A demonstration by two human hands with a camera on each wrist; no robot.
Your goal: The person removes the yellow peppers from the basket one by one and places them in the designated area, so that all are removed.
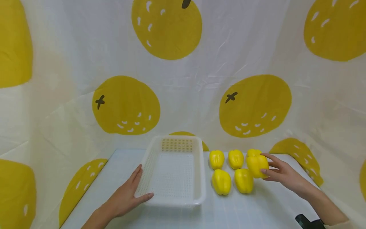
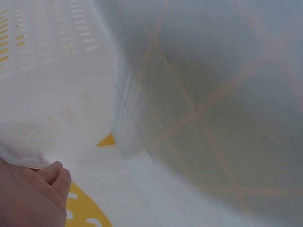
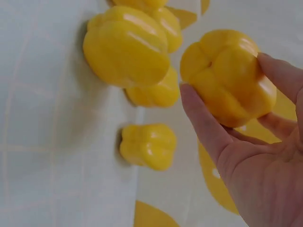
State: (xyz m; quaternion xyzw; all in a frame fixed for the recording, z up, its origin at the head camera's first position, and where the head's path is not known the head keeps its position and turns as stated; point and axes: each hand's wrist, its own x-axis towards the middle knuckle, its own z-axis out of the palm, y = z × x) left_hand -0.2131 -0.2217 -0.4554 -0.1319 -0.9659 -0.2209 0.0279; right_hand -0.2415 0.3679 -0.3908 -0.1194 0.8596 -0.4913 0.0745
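Observation:
A white perforated plastic basket (image 1: 171, 202) stands at the middle of the table, with nothing inside it. My left hand (image 1: 125, 197) grips its near left corner, thumb over the near rim and fingers along the left side. In the left wrist view, the hand (image 2: 35, 196) shows right at the basket's rim (image 2: 23, 160). To the right, my right hand (image 1: 286, 171) holds a yellow bell pepper (image 3: 227, 78) between thumb and fingertips, raised over the table. Beside it, several more yellow bell peppers, one of them at the near left (image 1: 221, 182), sit close together.
The table has a pale checked cover (image 1: 177, 219). Behind it hangs a whitish curtain (image 1: 188, 95) printed with big yellow fruits. A dark strap or device (image 1: 307, 221) is at the right wrist.

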